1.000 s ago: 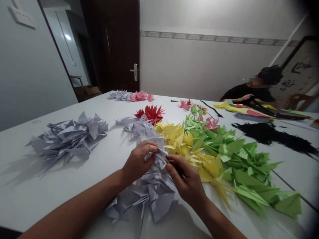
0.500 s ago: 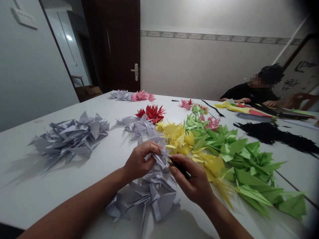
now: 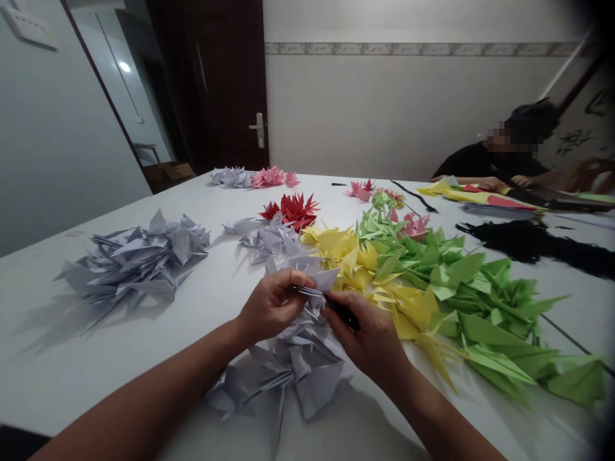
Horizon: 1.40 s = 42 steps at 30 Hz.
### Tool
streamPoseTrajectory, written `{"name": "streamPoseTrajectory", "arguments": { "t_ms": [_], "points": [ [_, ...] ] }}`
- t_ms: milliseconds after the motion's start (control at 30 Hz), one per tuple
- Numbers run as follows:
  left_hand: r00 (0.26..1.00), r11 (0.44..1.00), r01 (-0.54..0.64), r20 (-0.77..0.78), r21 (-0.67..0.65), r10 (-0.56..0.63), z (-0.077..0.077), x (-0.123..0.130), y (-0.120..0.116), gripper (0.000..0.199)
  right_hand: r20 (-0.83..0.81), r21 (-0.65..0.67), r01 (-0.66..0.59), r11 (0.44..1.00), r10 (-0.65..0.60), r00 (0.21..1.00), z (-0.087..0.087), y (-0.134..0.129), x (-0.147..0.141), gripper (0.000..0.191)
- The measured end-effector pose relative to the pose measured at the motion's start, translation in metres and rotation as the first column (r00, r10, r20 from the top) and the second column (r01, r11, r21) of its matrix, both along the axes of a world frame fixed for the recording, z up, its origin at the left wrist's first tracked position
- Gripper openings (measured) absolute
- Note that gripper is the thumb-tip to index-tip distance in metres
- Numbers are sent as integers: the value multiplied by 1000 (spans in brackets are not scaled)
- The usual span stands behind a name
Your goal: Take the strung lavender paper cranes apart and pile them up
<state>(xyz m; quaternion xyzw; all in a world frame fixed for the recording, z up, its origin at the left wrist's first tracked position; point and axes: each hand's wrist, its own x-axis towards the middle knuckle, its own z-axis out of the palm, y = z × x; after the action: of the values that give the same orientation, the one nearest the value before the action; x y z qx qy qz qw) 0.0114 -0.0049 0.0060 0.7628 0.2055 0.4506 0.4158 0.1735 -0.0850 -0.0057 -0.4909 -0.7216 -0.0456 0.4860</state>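
My left hand (image 3: 276,304) is closed on a folded pale-lavender paper piece (image 3: 323,280), pinching it between thumb and fingers. My right hand (image 3: 368,326) grips a slim black tool (image 3: 343,314), whose kind I cannot make out; its tip meets or comes close to the folded paper. Beneath and in front of my hands lies a heap of pale-lavender folded paper (image 3: 307,371). Yellow folded paper (image 3: 408,310) is spread just past my right hand, with green folded paper (image 3: 480,301) beyond it.
At the left of the white table (image 3: 192,397) stands another lavender paper pile (image 3: 144,256). Red folded paper (image 3: 293,210) sits farther back. A black stringy bundle (image 3: 523,242) lies at right. Across the table, a person (image 3: 471,160) sits by colored sheets (image 3: 480,195).
The folded paper in my left hand has turned, and its pale pointed flap now sticks out to the right. The view has tilted down a little.
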Motion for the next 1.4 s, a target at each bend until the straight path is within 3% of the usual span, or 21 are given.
{"name": "streamPoseTrajectory", "arguments": {
  "t_ms": [167, 433, 500, 567, 633, 767, 833, 933, 1067, 1167, 1267, 1400],
  "points": [
    [1000, 993, -4, -30, 116, 8, -5, -1, 4, 26, 37, -17, -15, 1000, 16, 999, -1, 1, 0, 14],
    [998, 983, -43, -43, 180, 52, 1, -4, 4, 19, -56, -49, -24, 998, 21, 998, -13, 5, 2, 17],
    [992, 982, -123, -7, 144, 125, 3, -7, 13, 16, -101, -64, -10, 998, 4, 995, -16, 6, 4, 18],
    [969, 971, -237, 79, 26, 234, 4, -14, 30, 11, -127, -62, 10, 998, -18, 992, -18, 7, 6, 18],
    [913, 934, -329, 204, -140, 352, 5, -27, 52, 12, -124, -57, 25, 998, -32, 992, -19, 7, 7, 19],
    [707, 786, -477, 361, -393, 609, 5, -61, 97, 28, -90, -81, 2, 997, -9, 996, -21, 7, 7, 19],
    [557, 686, -472, 415, -555, 719, 4, -78, 113, 30, -89, -102, -11, 995, 2, 996, -22, 6, 6, 20],
    [452, 635, -453, 453, -626, 769, 4, -98, 127, 23, -90, -129, -15, 992, 3, 996, -22, 6, 5, 20],
    [418, 655, -436, 506, -617, 755, 9, -109, 130, 27, -100, -133, -19, 991, 6, 995, -20, 6, 4, 20],
    [421, 686, -439, 542, -580, 727, 14, -109, 126, 60, -110, -140, -27, 990, 11, 994, -19, 6, 4, 20],
    [497, 708, -458, 505, -538, 706, 16, -105, 121, 84, -117, -146, -40, 989, 23, 993, -19, 7, 3, 20],
    [523, 659, -525, 407, -539, 749, 14, -104, 123, 78, -110, -154, -53, 987, 36, 993, -19, 6, 2, 20]
  ]
}}
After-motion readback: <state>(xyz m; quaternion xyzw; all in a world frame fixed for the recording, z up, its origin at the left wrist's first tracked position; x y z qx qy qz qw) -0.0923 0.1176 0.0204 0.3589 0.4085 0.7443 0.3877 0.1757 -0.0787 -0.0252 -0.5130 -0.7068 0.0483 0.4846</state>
